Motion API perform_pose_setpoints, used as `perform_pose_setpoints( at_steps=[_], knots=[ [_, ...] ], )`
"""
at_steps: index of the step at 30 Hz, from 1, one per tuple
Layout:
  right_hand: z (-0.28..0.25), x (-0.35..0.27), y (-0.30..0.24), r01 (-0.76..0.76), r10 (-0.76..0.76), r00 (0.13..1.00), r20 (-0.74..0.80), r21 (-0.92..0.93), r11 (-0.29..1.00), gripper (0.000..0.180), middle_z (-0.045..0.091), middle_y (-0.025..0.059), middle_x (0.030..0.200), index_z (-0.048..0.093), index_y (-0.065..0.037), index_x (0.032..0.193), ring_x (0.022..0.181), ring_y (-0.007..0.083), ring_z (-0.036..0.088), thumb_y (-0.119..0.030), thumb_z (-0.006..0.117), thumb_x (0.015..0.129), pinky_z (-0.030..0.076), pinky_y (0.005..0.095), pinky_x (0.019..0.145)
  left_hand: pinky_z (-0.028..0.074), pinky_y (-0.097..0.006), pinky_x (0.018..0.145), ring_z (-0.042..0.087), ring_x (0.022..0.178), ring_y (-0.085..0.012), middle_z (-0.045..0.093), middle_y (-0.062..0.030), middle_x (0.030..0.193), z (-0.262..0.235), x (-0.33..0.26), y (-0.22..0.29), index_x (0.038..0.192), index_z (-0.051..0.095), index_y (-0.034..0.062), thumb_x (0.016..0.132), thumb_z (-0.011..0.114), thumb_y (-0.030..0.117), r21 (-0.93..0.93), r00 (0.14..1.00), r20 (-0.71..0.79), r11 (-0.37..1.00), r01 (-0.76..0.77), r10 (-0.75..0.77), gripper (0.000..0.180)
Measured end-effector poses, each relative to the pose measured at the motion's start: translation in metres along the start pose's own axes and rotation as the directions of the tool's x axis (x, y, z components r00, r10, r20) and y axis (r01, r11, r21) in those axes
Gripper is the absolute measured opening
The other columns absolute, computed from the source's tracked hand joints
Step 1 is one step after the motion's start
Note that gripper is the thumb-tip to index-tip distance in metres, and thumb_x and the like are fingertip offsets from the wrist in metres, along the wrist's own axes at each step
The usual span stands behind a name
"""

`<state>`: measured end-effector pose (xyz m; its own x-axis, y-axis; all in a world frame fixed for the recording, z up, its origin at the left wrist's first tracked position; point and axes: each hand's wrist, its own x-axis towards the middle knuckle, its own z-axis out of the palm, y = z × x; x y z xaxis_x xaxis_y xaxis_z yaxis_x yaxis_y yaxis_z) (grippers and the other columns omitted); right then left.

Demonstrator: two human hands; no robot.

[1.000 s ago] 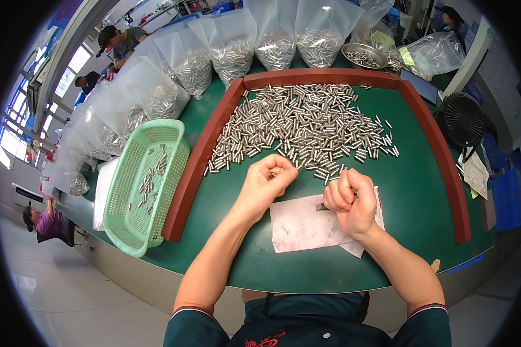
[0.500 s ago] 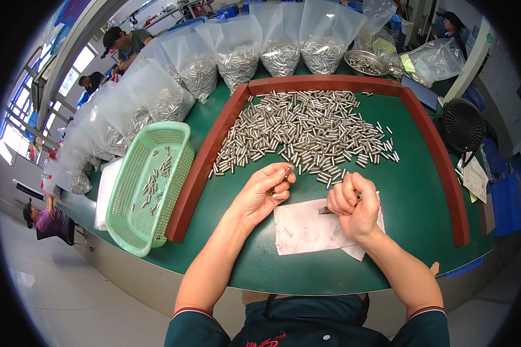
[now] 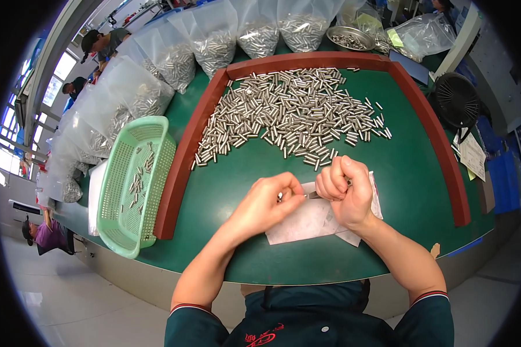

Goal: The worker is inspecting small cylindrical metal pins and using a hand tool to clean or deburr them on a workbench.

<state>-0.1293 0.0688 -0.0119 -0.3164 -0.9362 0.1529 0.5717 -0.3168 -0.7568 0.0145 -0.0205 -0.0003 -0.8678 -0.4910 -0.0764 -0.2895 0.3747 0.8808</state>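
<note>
My left hand (image 3: 265, 203) is closed with a small metal pin (image 3: 280, 196) among its curled fingers; one end of the pin shows. Opposite it, my right hand (image 3: 348, 188) makes a fist around a tool whose grip is hidden. Only its flat metal tip (image 3: 314, 195) sticks out toward my left fingertips, and whether it touches another pin there I cannot tell. Beneath both hands lies a smudged whitish cloth or paper sheet (image 3: 298, 226). Just beyond them a wide pile of short shiny cylindrical pins (image 3: 295, 110) spreads over the green tabletop (image 3: 417, 173).
A reddish-brown rail frame (image 3: 179, 173) borders the pile on three sides. Left of it stands a green plastic basket (image 3: 113, 199) with some pins. Clear bags of pins (image 3: 214, 46) line the back, beside a metal bowl (image 3: 350, 39). A black fan (image 3: 456, 99) stands right. Other people are farther off.
My left hand has moved right and turned over, bringing its fingers close to the tool's tip. My right hand stays closed in nearly the same place. The whole view has shifted slightly.
</note>
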Motion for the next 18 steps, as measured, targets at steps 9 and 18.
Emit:
perform_pose_setpoints(
  at_steps=[9, 18],
  knots=[
    [0.0026, -0.0025, 0.0028, 0.05, -0.052, 0.997, 0.049, 0.045, 0.998, 0.038, 0.027, -0.001, 0.044, 0.028, -0.009, 0.052, 0.042, 0.008, 0.021, -0.021, 0.033, 0.088, 0.019, 0.0243, 0.042, 0.032, -0.03, 0.042, 0.038, 0.041, -0.0148, 0.039, -0.0052, 0.045, 0.0094, -0.0009, -0.0001, 0.072, 0.054, -0.0002, 0.069, 0.066, 0.008, 0.268, 0.993, -0.114, 0.963, -0.004, 0.036, 0.015],
    [0.0034, -0.0012, 0.0049, 0.028, -0.032, 0.998, 0.055, 0.08, 0.996, 0.038, 0.026, -0.0012, 0.044, 0.028, -0.009, 0.052, 0.042, 0.0076, 0.02, -0.021, 0.034, 0.087, 0.019, 0.0242, 0.042, 0.035, -0.032, 0.045, 0.043, 0.044, -0.021, 0.045, -0.0084, 0.048, 0.0095, -0.0013, 0.0028, 0.071, 0.055, 0.0007, 0.069, 0.065, 0.008, 0.261, 0.993, -0.115, 0.965, 0.038, -0.008, 0.012]
  ],
)
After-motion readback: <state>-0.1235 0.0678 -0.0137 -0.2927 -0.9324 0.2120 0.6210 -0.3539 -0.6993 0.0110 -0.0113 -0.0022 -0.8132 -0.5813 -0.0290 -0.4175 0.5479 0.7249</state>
